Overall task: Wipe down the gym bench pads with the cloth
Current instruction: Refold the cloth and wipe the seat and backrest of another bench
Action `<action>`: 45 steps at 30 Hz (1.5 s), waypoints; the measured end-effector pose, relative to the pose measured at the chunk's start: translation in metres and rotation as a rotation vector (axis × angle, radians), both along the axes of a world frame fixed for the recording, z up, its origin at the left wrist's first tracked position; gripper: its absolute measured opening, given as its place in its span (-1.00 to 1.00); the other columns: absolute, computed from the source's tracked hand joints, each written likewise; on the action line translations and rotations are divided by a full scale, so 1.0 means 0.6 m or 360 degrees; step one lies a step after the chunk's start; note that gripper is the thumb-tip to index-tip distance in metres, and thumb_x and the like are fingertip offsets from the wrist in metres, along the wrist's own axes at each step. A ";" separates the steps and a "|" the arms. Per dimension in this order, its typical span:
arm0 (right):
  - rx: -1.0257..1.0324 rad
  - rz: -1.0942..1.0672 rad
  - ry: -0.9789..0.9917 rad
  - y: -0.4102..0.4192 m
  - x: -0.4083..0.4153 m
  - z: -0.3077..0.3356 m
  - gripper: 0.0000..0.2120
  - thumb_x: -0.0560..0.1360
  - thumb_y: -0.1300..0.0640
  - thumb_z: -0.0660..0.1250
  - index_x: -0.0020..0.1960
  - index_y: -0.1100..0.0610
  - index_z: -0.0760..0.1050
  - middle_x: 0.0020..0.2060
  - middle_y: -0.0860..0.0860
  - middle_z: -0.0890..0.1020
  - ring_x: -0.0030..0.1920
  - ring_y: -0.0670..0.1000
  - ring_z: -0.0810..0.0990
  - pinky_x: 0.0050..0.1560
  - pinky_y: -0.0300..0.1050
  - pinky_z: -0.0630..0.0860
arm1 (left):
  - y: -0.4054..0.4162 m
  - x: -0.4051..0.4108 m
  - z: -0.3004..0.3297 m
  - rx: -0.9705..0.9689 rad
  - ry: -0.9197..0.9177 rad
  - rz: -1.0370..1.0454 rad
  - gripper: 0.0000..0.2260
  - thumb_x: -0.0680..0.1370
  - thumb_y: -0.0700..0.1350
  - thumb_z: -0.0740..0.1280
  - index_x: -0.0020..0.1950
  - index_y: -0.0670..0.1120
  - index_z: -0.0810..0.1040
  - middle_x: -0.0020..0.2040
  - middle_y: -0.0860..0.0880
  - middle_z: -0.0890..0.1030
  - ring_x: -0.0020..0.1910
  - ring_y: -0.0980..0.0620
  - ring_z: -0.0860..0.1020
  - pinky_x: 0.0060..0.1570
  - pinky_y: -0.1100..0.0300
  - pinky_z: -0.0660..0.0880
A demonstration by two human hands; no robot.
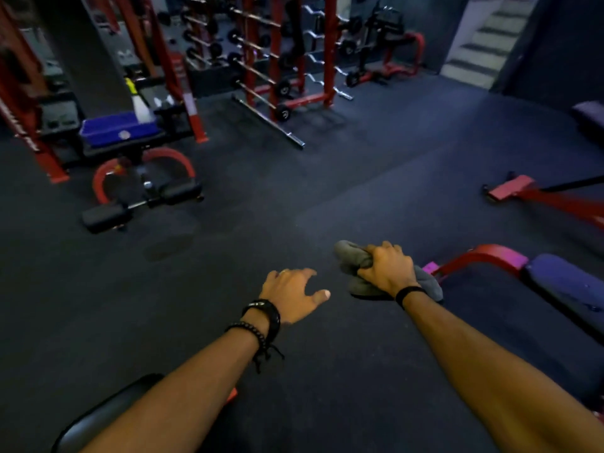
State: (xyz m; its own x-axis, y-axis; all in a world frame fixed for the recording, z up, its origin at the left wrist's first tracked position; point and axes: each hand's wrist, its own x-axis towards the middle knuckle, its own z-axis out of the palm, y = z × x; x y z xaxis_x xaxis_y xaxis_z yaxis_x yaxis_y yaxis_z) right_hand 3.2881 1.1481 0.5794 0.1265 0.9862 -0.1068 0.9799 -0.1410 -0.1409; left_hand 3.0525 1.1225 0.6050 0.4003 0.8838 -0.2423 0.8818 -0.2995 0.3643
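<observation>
My right hand [387,269] grips a bunched grey cloth [353,259] in the air above the dark floor, just left of a red bench frame. My left hand [292,294] hovers beside it, fingers relaxed and spread, holding nothing. A dark bench pad [568,286] on a red frame [480,256] lies at the right. A black pad [108,416] shows at the bottom left, partly hidden by my left forearm. Another bench [130,142] stands at the far left, carrying a blue tub [108,127] and a white spray bottle [142,106].
Red racks with barbells [261,60] stand at the back, and a loose bar [268,122] lies on the floor. A red machine foot [513,188] juts in from the right. Stairs [487,44] rise at the back right. Dark rubber flooring [294,191] spreads across the middle.
</observation>
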 end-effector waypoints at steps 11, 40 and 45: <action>0.0120 -0.0121 0.0122 0.004 0.100 0.075 -0.57 0.47 -0.18 0.32 0.30 -0.09 0.47 0.09 0.05 0.53 0.13 0.14 0.50 0.02 0.09 0.50 | 0.128 0.125 0.087 0.0096 -0.0054 -0.0100 -0.43 0.56 0.29 0.21 0.47 0.01 0.34 0.39 -0.06 0.48 0.36 -0.13 0.44 0.37 -0.11 0.31; 0.0314 -0.1939 0.0137 0.093 0.341 0.133 -0.61 0.35 -0.19 0.32 0.14 -0.12 0.52 0.05 0.02 0.55 0.09 0.13 0.54 -0.03 0.01 0.51 | 0.553 0.631 0.120 0.0152 -0.0245 -0.1781 -0.50 0.54 0.26 0.26 0.37 0.01 0.47 0.30 0.00 0.57 0.27 -0.04 0.52 0.28 0.05 0.37; 0.0467 -0.2095 0.0022 0.077 0.449 0.133 -0.63 0.40 -0.19 0.33 0.19 -0.17 0.52 0.04 0.01 0.54 0.11 0.11 0.51 -0.11 -0.07 0.34 | 0.542 0.773 0.114 0.0202 -0.0276 -0.1958 -0.48 0.51 0.29 0.24 0.33 0.01 0.50 0.28 0.00 0.58 0.25 -0.04 0.52 0.25 0.05 0.38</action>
